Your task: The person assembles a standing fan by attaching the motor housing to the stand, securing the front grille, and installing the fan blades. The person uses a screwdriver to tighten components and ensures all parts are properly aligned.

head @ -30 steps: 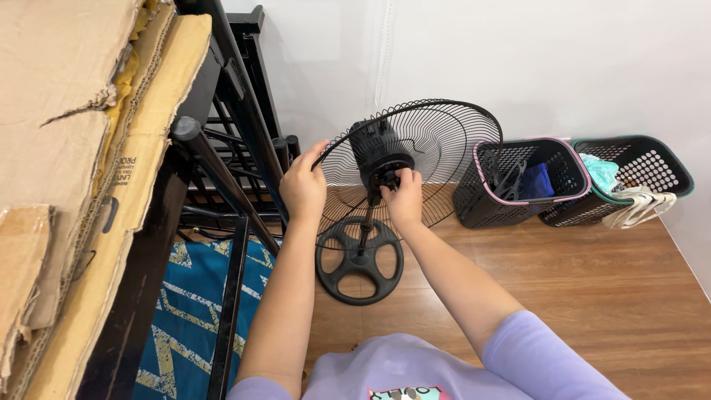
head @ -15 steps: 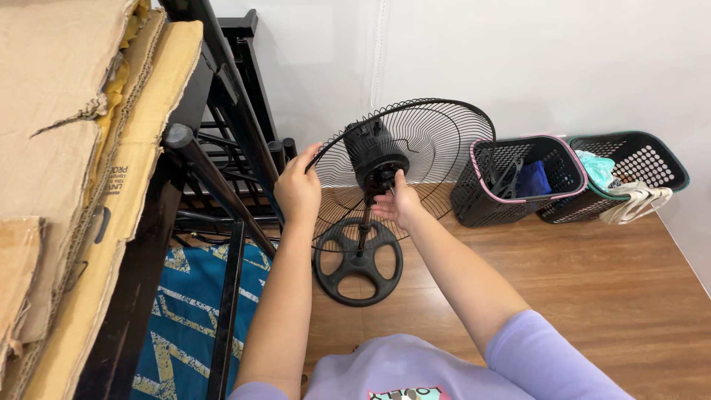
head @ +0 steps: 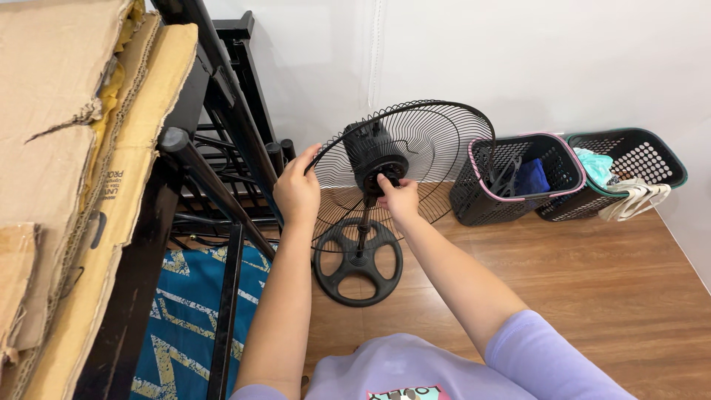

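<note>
A black standing fan stands on the wooden floor by the white wall, with a round base (head: 359, 261) and a wire rear grille (head: 437, 141). No blades or front grille show on it. My left hand (head: 296, 189) grips the grille's left rim. My right hand (head: 398, 198) is at the front of the black motor housing (head: 375, 154), fingertips pinched on the small part at its centre.
A black metal frame (head: 222, 148) stands at the left, with cardboard sheets (head: 52, 148) leaning against it and a blue patterned mat (head: 185, 318) below. Two black plastic baskets (head: 518, 178) with cloth items stand against the wall at the right.
The view has shifted slightly. My right hand has moved from the side of the motor housing to its front centre. My left hand stays on the grille rim.
</note>
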